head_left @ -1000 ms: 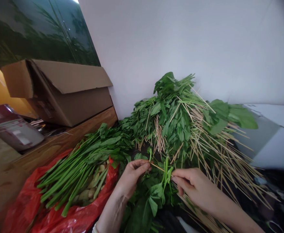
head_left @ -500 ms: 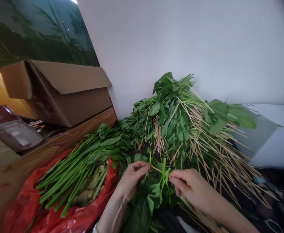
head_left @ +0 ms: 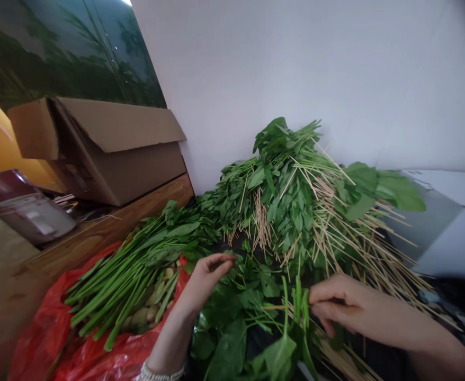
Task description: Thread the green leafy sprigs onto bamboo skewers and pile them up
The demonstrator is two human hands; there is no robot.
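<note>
My right hand [head_left: 343,301] pinches a thin wooden skewer [head_left: 275,307] at the right. Green leafy stems [head_left: 298,304] are threaded on the skewer, their leaves [head_left: 280,354] hanging below. My left hand [head_left: 208,278] hovers left of it, apart from the skewer's free end. Its thumb and fingers are bent, with a narrow gap at the tips and nothing visible between them. Loose green leaves [head_left: 232,338] lie below and between the hands. Right of the leaves, more bare skewers [head_left: 341,354] lie partly under my right hand.
A heap of skewered greens [head_left: 292,201] rises against the white wall, with many skewer ends [head_left: 367,254] pointing right. At left, a red plastic bag [head_left: 45,317] holds long green stems [head_left: 121,286]. A cardboard box [head_left: 125,164] and a jar [head_left: 29,211] stand on the wooden surface behind it.
My left hand has let go of the skewer's end and moved left. My right hand has moved right and lower with the skewer and its stems.
</note>
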